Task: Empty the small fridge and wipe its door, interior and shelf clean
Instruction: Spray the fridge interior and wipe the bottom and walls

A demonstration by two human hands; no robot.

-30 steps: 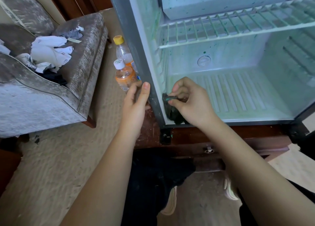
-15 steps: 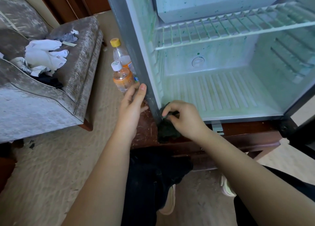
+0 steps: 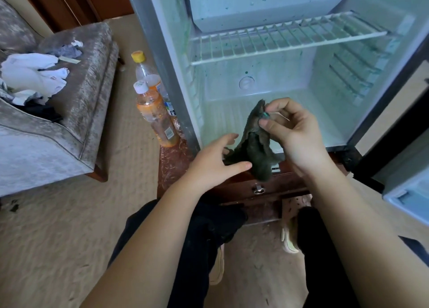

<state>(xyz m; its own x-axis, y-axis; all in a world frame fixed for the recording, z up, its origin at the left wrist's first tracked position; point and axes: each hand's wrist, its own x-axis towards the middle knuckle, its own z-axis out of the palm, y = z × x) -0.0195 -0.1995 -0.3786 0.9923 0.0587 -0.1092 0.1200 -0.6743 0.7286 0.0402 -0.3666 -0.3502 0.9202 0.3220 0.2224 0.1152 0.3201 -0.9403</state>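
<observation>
2 bottles [image 3: 155,119] stand at the bench [image 3: 174,168] left edge, just beside the fridge [image 3: 160,52] left wall. Left hand [image 3: 209,166]: released, fingers straight, at the dark cloth's [image 3: 255,152] lower left edge. Right hand [image 3: 296,133]: pinches the cloth's top corner. The cloth hangs before the fridge's front lip, well below the wire shelf [image 3: 290,34].

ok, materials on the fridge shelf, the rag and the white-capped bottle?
Wire shelf: thin parallel rods, matte white, likely coated metal, with green specks on it.
Rag: dark fuzzy cloth, perhaps terry or microfibre. It hangs limp in folds from the right hand.
White-capped bottle: clear glossy plastic, orange liquid showing through.
</observation>
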